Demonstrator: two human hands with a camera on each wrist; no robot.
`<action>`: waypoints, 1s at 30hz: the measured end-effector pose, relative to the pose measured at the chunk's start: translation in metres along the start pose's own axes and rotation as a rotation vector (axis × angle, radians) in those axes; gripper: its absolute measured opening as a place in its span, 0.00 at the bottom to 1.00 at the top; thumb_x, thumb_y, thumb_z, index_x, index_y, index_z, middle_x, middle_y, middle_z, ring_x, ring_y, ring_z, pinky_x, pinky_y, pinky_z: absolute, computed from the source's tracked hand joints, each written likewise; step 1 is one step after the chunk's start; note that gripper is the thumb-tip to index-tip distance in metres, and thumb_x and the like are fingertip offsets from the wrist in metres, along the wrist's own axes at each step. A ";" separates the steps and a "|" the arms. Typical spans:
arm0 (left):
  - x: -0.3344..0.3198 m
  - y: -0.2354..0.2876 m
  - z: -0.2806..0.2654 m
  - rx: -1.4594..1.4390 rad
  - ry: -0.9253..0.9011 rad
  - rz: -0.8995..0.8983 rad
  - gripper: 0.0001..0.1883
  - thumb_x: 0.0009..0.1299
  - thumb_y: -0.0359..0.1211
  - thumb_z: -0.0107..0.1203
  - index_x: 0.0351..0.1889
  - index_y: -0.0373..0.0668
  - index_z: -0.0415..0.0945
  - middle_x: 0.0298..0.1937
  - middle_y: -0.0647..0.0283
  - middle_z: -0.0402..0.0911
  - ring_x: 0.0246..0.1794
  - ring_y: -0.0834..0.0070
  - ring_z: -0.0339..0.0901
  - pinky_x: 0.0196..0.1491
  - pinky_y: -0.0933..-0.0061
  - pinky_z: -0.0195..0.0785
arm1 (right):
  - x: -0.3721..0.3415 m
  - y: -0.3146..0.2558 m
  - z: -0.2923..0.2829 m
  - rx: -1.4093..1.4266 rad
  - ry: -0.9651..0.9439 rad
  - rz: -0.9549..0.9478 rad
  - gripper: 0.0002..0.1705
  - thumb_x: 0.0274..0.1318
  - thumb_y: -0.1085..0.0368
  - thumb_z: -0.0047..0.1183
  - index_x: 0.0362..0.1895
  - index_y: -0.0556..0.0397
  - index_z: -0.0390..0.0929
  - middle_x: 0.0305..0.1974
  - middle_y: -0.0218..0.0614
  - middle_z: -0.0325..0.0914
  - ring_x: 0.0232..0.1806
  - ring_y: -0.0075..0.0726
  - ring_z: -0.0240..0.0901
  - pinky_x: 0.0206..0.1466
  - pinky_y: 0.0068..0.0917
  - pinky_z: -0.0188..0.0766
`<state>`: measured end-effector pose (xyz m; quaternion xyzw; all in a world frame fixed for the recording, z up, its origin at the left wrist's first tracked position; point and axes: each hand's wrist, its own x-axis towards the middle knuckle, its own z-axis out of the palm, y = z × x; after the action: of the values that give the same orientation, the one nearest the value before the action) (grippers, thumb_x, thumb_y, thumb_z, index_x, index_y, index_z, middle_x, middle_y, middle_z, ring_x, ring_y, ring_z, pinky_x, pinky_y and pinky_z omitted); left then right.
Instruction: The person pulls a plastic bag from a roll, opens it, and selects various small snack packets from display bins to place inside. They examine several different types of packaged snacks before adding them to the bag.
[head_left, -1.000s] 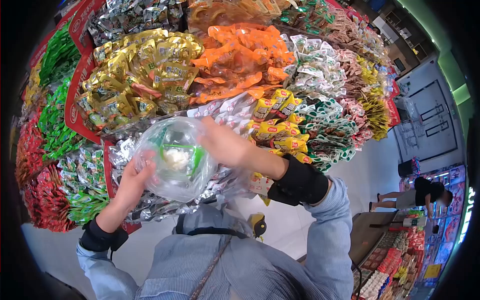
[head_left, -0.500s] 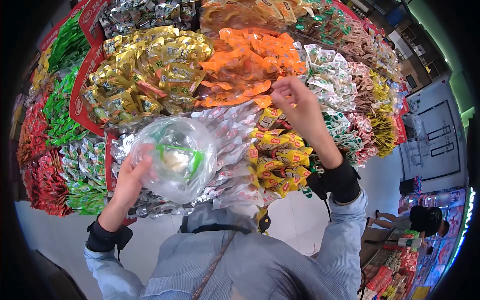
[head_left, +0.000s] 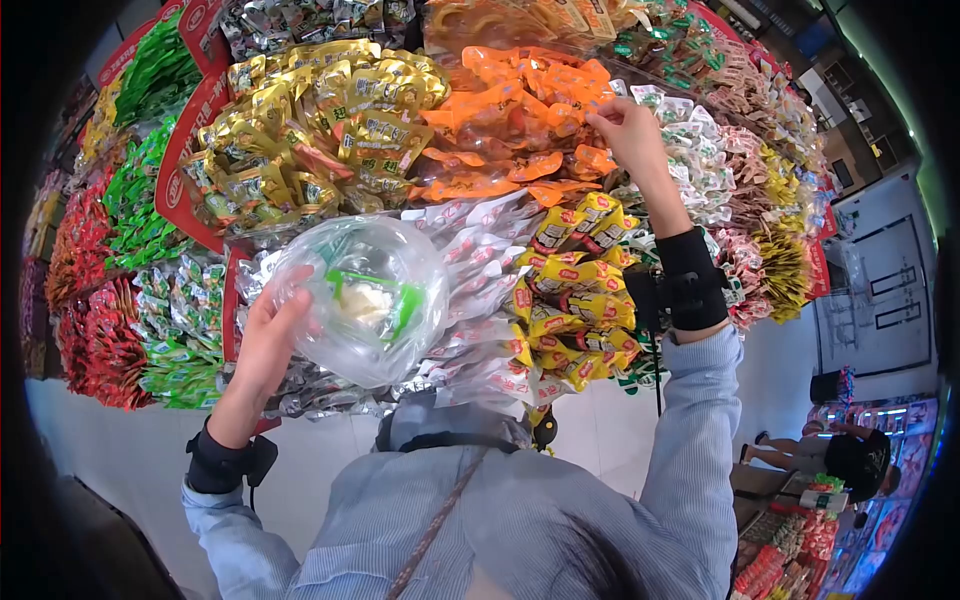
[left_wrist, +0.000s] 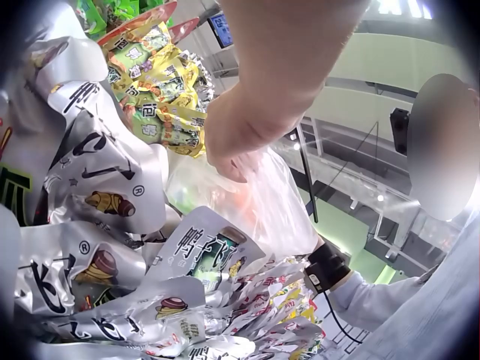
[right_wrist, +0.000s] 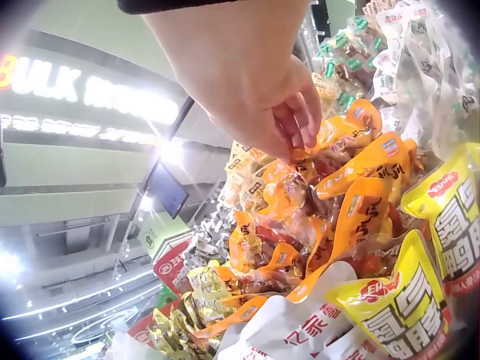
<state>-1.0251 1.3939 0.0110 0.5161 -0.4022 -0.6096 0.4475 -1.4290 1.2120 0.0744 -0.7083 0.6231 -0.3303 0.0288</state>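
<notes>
My left hand [head_left: 268,335] grips the rim of a clear plastic bag [head_left: 415,345], spread open in front of the shelf. Inside the bag are something bright green [head_left: 407,305] and something whitish [head_left: 366,303]. In the left wrist view the bag [left_wrist: 277,210] hangs beyond the fingers, beside silver snack packets [left_wrist: 105,172]. My right hand [head_left: 637,140] reaches to the right edge of the orange snack packets [head_left: 500,115]. Seen from the right wrist, its curled fingertips [right_wrist: 307,135] pinch at the top of an orange packet [right_wrist: 289,199]; the thumb is mostly hidden.
Gold packets [head_left: 330,130] lie left of the orange ones, and yellow packets [head_left: 575,290] sit nearer me. White packets [head_left: 690,150] fill the section to the right. A red divider [head_left: 185,180] stands at the left. Another person [head_left: 850,462] is at far right.
My right hand has left the bag's rim and moved up and right to the orange packets, its fingers drawing together there. The left hand keeps hold of the bag.
</notes>
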 end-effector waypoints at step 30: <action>0.025 0.074 0.114 0.138 -0.532 0.344 0.15 0.62 0.30 0.50 0.45 0.37 0.62 0.42 0.62 0.69 0.42 0.78 0.69 0.44 0.75 0.65 | -0.084 -0.114 -0.064 1.056 -0.069 0.168 0.08 0.46 0.66 0.54 0.25 0.59 0.73 0.20 0.28 0.69 0.22 0.18 0.68 0.29 0.16 0.72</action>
<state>-1.1297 1.3529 0.0914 0.2922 -0.6266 -0.6101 0.3870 -1.3636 1.3370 0.1393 -0.5556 0.4254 -0.5720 0.4279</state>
